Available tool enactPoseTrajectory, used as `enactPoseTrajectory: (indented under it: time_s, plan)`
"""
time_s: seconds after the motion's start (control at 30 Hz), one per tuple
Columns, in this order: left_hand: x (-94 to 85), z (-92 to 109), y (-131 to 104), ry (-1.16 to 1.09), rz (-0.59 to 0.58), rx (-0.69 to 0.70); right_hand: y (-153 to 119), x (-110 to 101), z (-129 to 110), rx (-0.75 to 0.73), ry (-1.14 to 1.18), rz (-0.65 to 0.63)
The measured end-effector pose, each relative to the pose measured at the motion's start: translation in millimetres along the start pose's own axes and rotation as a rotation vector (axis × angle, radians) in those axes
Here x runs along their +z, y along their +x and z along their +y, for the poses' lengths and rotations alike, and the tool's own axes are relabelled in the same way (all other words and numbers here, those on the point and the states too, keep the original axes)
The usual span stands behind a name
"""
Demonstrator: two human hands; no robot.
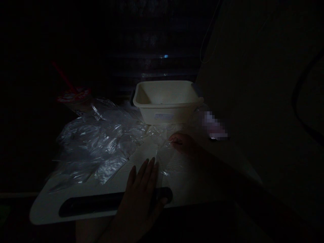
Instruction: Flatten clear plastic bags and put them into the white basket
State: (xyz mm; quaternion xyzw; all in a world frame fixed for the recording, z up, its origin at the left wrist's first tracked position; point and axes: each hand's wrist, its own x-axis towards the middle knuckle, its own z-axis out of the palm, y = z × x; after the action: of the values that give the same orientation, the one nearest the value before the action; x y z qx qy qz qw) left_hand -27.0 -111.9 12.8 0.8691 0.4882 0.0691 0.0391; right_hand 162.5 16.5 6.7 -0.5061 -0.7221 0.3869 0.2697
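In the dim head view, a clear plastic bag (167, 162) lies flat on the white board (45, 206). My right hand (184, 143) pinches the upper edge of this bag, fingertips together. Spread flat, my left hand (141, 189) rests near the board's front edge, its fingertips by the bag's lower left side. It crosses over a long black handle or slot (93, 204). To the left spreads a loose heap of crumpled clear plastic bags (101, 141). Darkness hides fine detail around both hands.
A cream plastic basin (162, 114) with dark side handles and a small label stands at the board's back. Back left is a drink cup (76, 98) with a red lid and straw. A blurred-out item (215, 126) lies right of the basin. Thin cables hang behind.
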Motion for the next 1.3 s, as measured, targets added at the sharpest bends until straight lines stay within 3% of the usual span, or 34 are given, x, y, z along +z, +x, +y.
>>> enactPoseTrajectory:
  time_s: [0.2, 0.3, 0.63, 1.03, 1.3]
  plan:
    - [-0.5, -4, -3, 0.01, -0.1, 0.068, 1, 1, -2, -0.064, -0.149, 0.079]
    - [0.2, -5, 0, 0.008, -0.064, 0.026, 1, 0, -3, -0.12, -0.237, 0.105]
    - [2.7, -16, 36, 0.084, 0.002, -0.036, 1, 2, 0, -0.08, -0.248, 0.096]
    - [-1.6, -14, 36, 0.138, 0.005, 0.033, 0, 2, 0, -0.107, -0.283, 0.107]
    - [-6.3, -18, 32, 0.087, -0.083, 0.145, 1, 2, 2, -0.11, -0.278, 0.092]
